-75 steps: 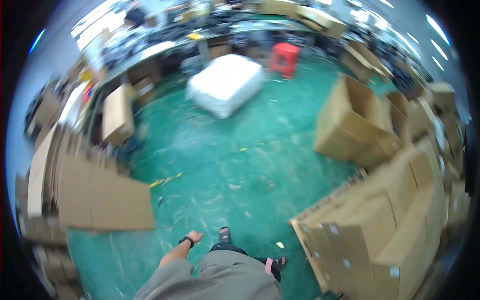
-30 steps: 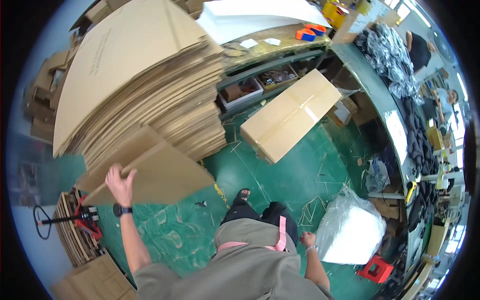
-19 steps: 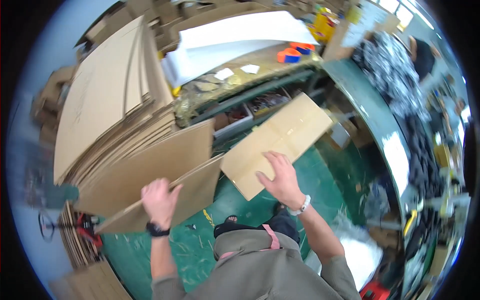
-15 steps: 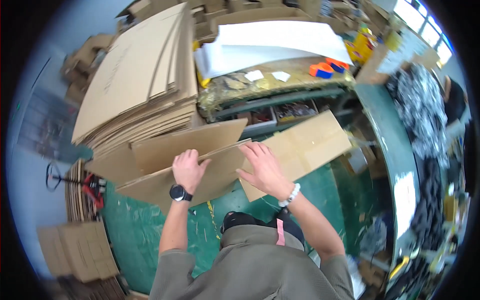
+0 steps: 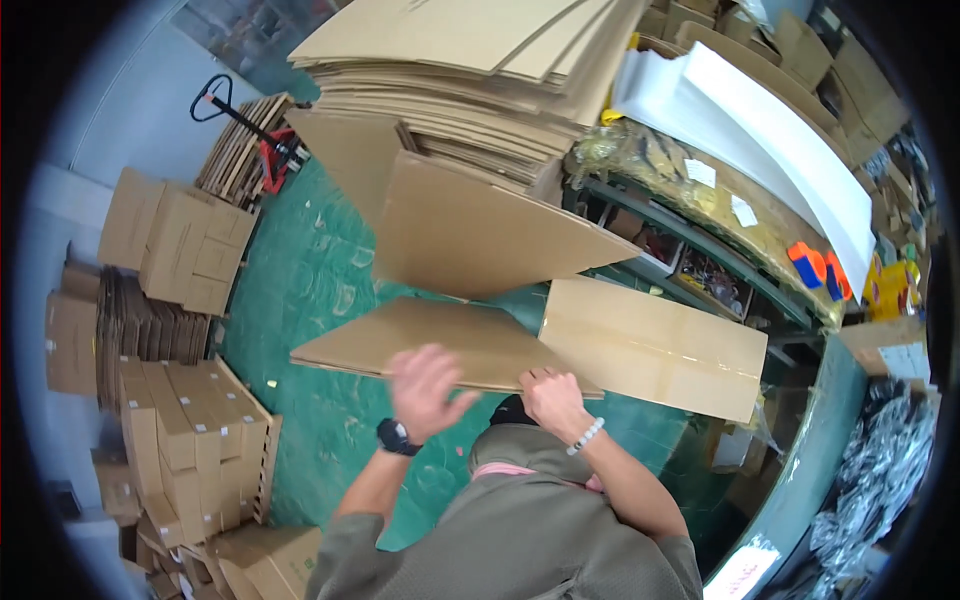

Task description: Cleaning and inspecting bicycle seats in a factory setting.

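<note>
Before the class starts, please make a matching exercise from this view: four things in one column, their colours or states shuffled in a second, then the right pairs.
1. Right hand
2. Floor
3. Left hand
4. Pallet jack

A. Blurred, with a dark watch at the wrist
B. Red and black
C. Fingers at the edge of folded cardboard
D. Green

Pairs: 1-C, 2-D, 3-A, 4-B

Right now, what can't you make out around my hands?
In the head view:
Left hand: blurred, so contact with the cardboard panel is unclear.
Cardboard stack: cut off by the upper edge.
Taped carton: inside hidden by its closed, taped face.
</note>
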`<state>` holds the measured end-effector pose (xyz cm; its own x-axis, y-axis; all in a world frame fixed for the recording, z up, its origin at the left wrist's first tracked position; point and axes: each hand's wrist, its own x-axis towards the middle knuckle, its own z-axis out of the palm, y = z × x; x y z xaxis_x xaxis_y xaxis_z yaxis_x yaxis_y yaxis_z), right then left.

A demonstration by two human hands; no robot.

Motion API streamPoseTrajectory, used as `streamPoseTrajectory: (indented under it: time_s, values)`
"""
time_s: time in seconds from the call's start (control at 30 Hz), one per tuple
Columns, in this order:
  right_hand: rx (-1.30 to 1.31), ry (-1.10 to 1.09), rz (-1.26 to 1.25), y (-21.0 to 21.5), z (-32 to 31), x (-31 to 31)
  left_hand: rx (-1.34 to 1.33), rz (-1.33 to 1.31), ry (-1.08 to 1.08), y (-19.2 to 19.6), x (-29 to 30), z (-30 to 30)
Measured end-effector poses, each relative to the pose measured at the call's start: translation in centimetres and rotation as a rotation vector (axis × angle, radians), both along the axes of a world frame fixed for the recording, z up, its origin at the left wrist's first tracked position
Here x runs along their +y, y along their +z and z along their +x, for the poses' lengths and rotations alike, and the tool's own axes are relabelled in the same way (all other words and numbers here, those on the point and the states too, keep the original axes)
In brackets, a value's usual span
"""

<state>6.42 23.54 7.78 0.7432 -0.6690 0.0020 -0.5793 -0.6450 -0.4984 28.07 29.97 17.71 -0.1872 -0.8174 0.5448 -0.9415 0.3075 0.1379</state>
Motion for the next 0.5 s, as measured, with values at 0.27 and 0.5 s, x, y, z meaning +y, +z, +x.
streamPoseTrajectory:
  time_s: [0.27,0.5]
  values:
    - [-0.074,0.06,0.026,6.4,0.7,-1.6,1.314,-0.432,0.657,-4.6,5.5,22.2]
    - [-0.15,0.105,-0.017,7.6,-3.8,-4.5,1.132,-0.241,0.445,-10.3,-0.2,23.7]
